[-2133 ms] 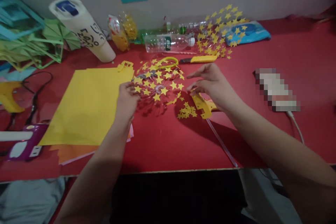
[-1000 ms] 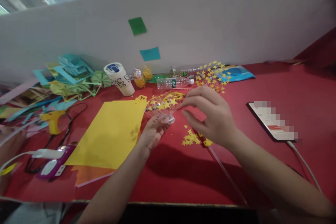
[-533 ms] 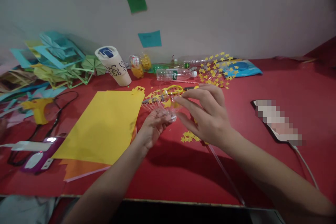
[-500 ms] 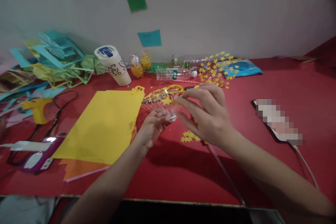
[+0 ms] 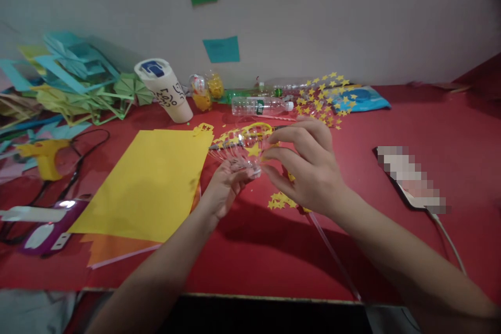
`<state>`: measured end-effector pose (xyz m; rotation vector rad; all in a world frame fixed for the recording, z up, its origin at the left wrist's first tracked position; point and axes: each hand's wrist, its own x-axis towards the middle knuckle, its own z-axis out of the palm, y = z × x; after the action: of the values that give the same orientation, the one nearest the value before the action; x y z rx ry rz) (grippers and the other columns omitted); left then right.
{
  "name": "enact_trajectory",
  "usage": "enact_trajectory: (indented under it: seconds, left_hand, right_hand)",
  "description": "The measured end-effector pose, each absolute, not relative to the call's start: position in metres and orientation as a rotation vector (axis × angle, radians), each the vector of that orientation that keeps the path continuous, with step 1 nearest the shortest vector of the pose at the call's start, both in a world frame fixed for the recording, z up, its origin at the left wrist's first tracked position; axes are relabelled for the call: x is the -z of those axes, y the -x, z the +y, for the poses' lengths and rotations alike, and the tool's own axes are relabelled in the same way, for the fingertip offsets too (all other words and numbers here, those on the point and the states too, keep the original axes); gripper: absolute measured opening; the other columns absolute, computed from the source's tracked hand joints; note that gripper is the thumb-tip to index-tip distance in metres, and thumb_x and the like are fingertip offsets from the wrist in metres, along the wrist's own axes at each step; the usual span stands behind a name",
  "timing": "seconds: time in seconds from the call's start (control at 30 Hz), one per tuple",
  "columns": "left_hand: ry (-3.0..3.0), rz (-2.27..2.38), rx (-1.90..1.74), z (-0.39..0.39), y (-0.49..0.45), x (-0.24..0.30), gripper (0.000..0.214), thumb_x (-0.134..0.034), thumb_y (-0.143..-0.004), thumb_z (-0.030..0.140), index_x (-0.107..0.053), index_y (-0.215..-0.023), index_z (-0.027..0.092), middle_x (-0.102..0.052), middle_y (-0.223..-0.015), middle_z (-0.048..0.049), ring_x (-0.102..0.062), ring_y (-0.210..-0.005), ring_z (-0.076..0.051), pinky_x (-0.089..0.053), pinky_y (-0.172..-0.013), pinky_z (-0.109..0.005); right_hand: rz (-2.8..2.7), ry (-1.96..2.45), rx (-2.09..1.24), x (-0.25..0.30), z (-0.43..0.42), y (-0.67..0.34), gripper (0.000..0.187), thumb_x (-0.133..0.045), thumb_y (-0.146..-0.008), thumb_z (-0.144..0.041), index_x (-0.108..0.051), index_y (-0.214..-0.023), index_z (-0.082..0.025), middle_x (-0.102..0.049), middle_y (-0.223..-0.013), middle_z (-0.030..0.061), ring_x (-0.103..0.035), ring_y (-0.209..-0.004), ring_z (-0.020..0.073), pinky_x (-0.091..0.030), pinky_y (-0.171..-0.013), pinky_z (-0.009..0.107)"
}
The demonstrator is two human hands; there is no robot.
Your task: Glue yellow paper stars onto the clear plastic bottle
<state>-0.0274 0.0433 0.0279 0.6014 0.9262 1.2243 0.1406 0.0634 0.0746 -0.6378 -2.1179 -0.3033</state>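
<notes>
The left hand [image 5: 229, 185] has its fingers closed on a clear plastic bottle piece [image 5: 241, 141], gripping near its small whitish round end, over the middle of the red table [image 5: 250, 276]. The piece is glossy and see-through, slit into thin flaring strips, with flat yellow paper stars along them; one larger-looking star [image 5: 253, 151] shows on the side facing the right hand [image 5: 303, 162]. That hand's thumb and fingers are curved, a narrow gap between them, tips right at the plastic; I cannot tell whether they pinch anything.

Toward the table's near edge, a loose heap of small pointed stars [image 5: 281, 201] lies just beside the right hand. Smooth yellow sheets [image 5: 148, 182] lie left of the left hand, over orange paper [image 5: 113, 250] that reaches toward the near edge. Along the far edge stand a tapered cream tumbler [image 5: 168, 96] with dark lettering, a clear ribbed bottle [image 5: 245, 106] on its side, and another star-covered plastic shape [image 5: 323, 99] before a crinkled blue packet [image 5: 366, 99].
</notes>
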Motion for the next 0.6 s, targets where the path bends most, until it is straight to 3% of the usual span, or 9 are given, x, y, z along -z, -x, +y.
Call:
enact_trajectory:
  seconds: [0.43,0.6]
  left_hand:
    - [-0.593,0.924,-1.244,0.0424,0.0259,-0.0236,0.040,-0.081,-0.054,0.010,-0.047,-0.074,0.018,-0.058,-0.066,0.0064,-0.060,-0.067,-0.009,-0.048,-0.068,-0.020]
    - [-0.579,0.940,-1.247,0.0435,0.0262,-0.0261,0.044,-0.082,-0.050,0.011,-0.047,-0.075,0.018,-0.058,-0.065,0.0068,-0.059,-0.065,-0.008,-0.047,-0.067,-0.019]
  right_hand:
    - [-2.016,0.675,0.340,-0.0740,0.0662,-0.1413,0.008,-0.060,-0.086,-0.018,-0.058,-0.082,-0.026,-0.066,-0.092,0.0031,-0.057,-0.090,0.0210,-0.046,-0.081,0.042]
    - [-2.029,0.646,0.357,-0.0745,0.0609,-0.1416,0.015,-0.062,-0.083,-0.019,-0.059,-0.094,-0.028,-0.065,-0.102,0.0035,-0.056,-0.096,0.0217,-0.046,-0.091,0.046]
